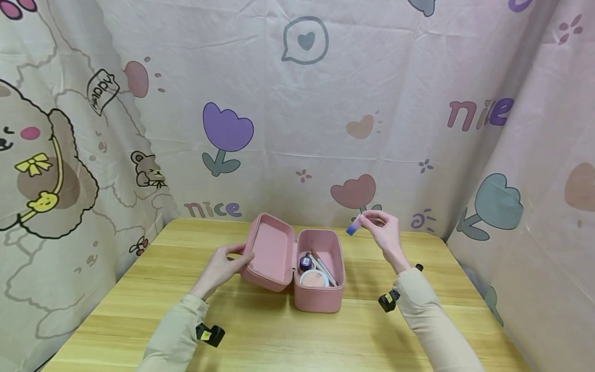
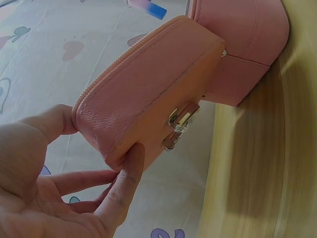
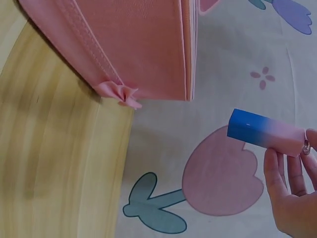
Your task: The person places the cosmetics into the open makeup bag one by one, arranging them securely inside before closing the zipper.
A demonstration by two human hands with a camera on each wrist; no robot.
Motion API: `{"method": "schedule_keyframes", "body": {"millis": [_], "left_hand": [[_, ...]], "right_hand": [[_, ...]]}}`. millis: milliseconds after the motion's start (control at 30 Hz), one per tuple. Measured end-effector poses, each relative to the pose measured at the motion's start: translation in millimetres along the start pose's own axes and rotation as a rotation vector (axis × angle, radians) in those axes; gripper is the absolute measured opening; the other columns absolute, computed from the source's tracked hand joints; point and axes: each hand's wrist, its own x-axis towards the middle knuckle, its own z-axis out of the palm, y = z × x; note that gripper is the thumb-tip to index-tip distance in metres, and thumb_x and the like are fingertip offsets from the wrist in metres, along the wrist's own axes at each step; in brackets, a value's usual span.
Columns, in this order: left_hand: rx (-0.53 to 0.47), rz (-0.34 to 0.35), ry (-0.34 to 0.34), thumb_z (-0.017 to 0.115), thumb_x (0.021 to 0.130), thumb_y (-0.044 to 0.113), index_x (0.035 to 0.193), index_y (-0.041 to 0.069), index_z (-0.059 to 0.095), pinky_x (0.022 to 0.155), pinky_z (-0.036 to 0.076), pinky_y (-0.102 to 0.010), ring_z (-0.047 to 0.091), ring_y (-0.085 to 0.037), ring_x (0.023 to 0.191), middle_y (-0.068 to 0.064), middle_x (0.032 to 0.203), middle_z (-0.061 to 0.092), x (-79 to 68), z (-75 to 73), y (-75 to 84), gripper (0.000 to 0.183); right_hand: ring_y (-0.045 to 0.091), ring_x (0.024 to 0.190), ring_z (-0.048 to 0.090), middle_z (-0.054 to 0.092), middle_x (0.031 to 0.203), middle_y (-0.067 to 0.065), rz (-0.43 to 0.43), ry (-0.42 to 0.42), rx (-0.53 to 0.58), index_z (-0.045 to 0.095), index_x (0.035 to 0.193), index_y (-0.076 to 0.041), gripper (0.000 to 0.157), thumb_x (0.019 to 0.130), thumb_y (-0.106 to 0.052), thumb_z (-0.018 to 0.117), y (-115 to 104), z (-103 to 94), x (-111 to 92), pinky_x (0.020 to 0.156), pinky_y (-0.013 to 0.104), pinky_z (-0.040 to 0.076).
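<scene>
A pink cosmetic case (image 1: 318,300) stands on the table with its lid (image 1: 269,250) swung out to the left. My left hand (image 1: 222,267) grips the lid's outer edge; in the left wrist view the thumb and fingers pinch its corner (image 2: 106,124), beside a gold-tone handle fitting (image 2: 182,119). Up and to the right of the case, my right hand (image 1: 387,236) pinches one end of a small square lipstick tube (image 3: 265,132), fading from pink to blue. Its blue end points down towards the case. Inside the case lie a round powder compact (image 1: 314,279), a dark purple bottle (image 1: 305,263) and slim brushes (image 1: 325,267).
The wooden table (image 1: 186,310) reaches back to a printed cloth backdrop (image 1: 288,103), which also hangs along both sides. A pink bow (image 3: 120,92) decorates the case's side. Small black devices (image 1: 389,300) are strapped at both wrists.
</scene>
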Motion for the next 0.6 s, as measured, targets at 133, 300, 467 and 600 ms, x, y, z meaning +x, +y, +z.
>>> {"method": "schedule_keyframes", "body": {"millis": [133, 300, 467, 600], "left_hand": [[0.004, 0.000, 0.001, 0.062, 0.081, 0.040, 0.126, 0.006, 0.049, 0.071, 0.050, -0.031, 0.060, -0.014, 0.083, -0.012, 0.115, 0.057, -0.3, -0.1, 0.5, 0.058], [0.002, -0.003, 0.002, 0.062, 0.081, 0.040, 0.126, 0.006, 0.049, 0.070, 0.050, -0.030, 0.059, -0.014, 0.083, -0.012, 0.115, 0.057, 0.3, -0.2, -0.2, 0.058], [-0.007, -0.006, -0.001, 0.062, 0.081, 0.038, 0.127, 0.005, 0.049, 0.069, 0.050, -0.028, 0.059, -0.014, 0.083, -0.012, 0.115, 0.056, 2.6, 0.1, -3.5, 0.057], [-0.009, -0.009, -0.002, 0.061, 0.082, 0.037, 0.127, 0.005, 0.048, 0.070, 0.051, -0.029, 0.058, -0.014, 0.083, -0.012, 0.115, 0.056, 3.5, 0.4, -4.4, 0.057]], "right_hand": [[0.007, 0.074, 0.061, 0.063, 0.097, 0.018, -0.006, -0.040, 0.020, 0.062, 0.100, 0.005, 0.031, 0.078, -0.016, 0.068, -1, 7.5, 3, 0.069, 0.017, 0.051], [0.005, 0.072, 0.060, 0.062, 0.099, 0.018, -0.009, -0.079, -0.036, 0.063, 0.099, 0.003, 0.029, 0.077, -0.016, 0.068, -1, 16.5, 6, 0.068, 0.018, 0.051], [0.007, 0.073, 0.063, 0.064, 0.094, 0.018, -0.003, -0.140, -0.043, 0.063, 0.096, 0.003, 0.024, 0.077, -0.012, 0.067, 0, 26.6, 8, 0.070, 0.023, 0.054], [0.009, 0.077, 0.064, 0.065, 0.096, 0.017, 0.000, -0.181, -0.113, 0.065, 0.095, 0.001, 0.023, 0.077, -0.014, 0.068, 2, 34.9, 11, 0.073, 0.025, 0.053]]}}
